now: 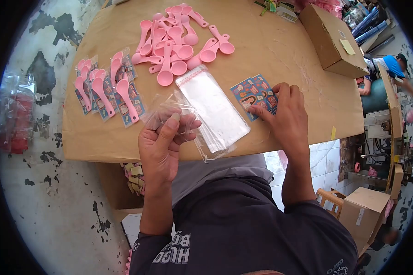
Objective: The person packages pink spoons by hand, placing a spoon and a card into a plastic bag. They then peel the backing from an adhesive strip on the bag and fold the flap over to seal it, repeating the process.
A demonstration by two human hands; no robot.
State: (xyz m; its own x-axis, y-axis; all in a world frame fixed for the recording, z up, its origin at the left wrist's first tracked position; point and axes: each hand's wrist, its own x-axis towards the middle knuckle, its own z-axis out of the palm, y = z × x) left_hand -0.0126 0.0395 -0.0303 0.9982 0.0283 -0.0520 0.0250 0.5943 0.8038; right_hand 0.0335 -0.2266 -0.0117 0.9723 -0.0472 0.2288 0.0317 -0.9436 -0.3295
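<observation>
My left hand (167,137) pinches a clear plastic bag (163,112) between thumb and fingers, left of a stack of clear bags (213,110) on the table. With its fingers on the far right edge and thumb on the near side, my right hand (287,114) grips a blue printed card (252,94) lying on the table. A loose pile of pink spoons (165,75) is beyond the bag stack. To the left lie several packed sets, each a pink spoon (126,96) with a blue card in a clear bag.
Brown paper covers the rounded table (307,105). A cardboard box (332,41) stands at its back right. Another person (390,66) is at the far right near a teal ball. A second box (365,211) sits lower right, and packets hang on the left wall.
</observation>
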